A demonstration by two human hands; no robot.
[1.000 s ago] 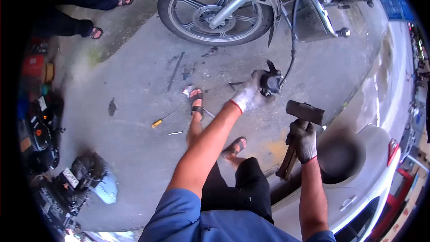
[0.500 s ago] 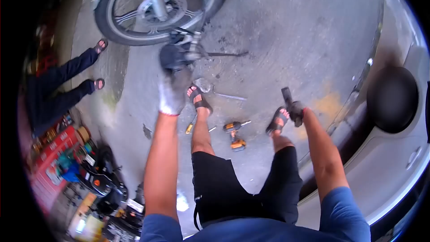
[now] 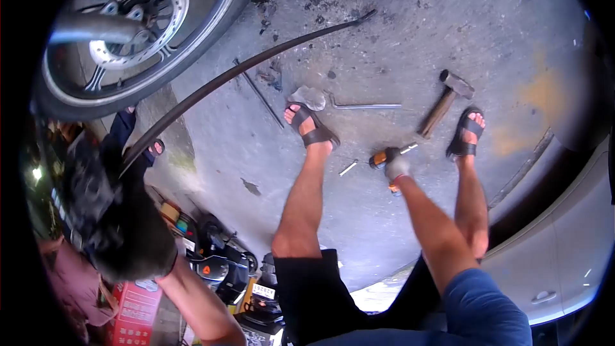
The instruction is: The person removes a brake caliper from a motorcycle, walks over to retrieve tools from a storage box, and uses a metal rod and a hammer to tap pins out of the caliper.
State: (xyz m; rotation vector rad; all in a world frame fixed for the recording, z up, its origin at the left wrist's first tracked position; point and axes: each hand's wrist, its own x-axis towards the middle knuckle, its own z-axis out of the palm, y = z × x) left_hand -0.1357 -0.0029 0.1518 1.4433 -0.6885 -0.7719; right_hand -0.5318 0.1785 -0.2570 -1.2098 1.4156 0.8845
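Observation:
My left hand, in a dark-looking glove, is raised close to the camera at the left. It is closed around a blurred black part with a long curved dark rod, whose kind I cannot make out. The rod reaches across the view past the motorcycle wheel. Down at the floor, my gloved right hand is wrapped round the grip of an orange and black cordless drill with a silver bit pointing right. A wooden-handled hammer lies above it, near my right foot.
On the concrete lie an L-shaped metal bar, a thin dark rod, a clear lump and a small metal bit. A pale car door is at the right. Parked motorcycles and a red box stand lower left.
My left hand has lifted the black part from beside the wheel toward the camera and left. My right hand has let go of the hammer, now on the floor, and taken hold of the drill.

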